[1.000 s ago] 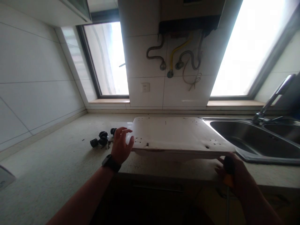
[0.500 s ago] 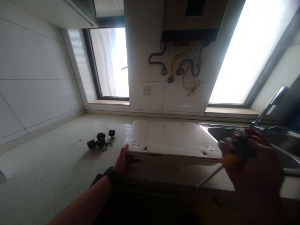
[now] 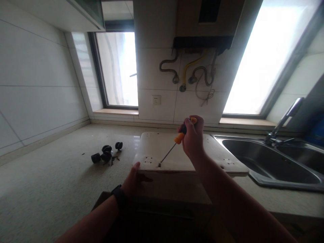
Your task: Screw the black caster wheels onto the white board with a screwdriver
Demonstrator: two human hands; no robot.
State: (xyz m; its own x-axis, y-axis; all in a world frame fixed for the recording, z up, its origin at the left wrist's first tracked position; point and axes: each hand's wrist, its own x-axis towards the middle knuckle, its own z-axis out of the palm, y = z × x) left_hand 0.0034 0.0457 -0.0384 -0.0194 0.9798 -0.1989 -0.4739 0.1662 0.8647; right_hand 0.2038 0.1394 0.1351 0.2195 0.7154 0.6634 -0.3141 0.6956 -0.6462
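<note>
Screwdriver (image 3: 179, 137), clenched in right grip (image 3: 194, 138), has swung to panel's (image 3: 157, 145) near edge, left grip (image 3: 131, 180) clasping left corner.

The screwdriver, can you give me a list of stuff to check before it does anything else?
1. Screwdriver held firmly: ok, the right hand is wrapped around its handle.
2. White panel steadied: ok, the left hand is at its front left corner.
3. Tip seated properly: cannot tell, it meets a dark spot too small to read.
4. Black casters off the panel: ok, they lie left of it on the countertop.
5. Small loose bits gathered up: not ok, they're scattered beside the casters.
</note>
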